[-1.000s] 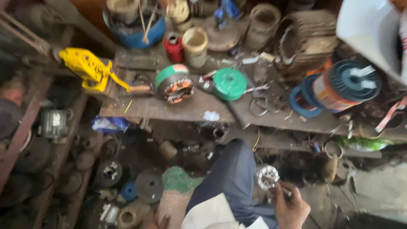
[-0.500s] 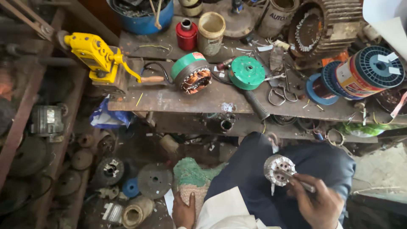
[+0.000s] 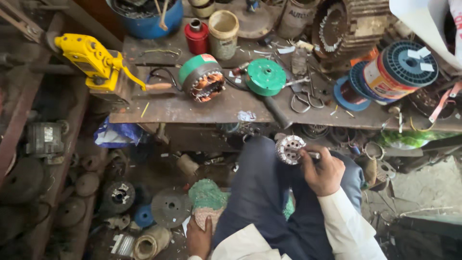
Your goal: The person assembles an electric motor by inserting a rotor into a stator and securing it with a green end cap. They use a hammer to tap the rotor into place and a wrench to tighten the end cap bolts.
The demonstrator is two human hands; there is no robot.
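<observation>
Head view: a small silver slotted metal rotor is held over the lap, centre right of the frame.
It is clamped by its shaft in the right hand; the left hand, lower centre, is pressed on a green woven pad. A slip could be caused by the one-handed hold, dropping it among floor scrap. A cluttered wooden workbench fills the upper frame.
</observation>
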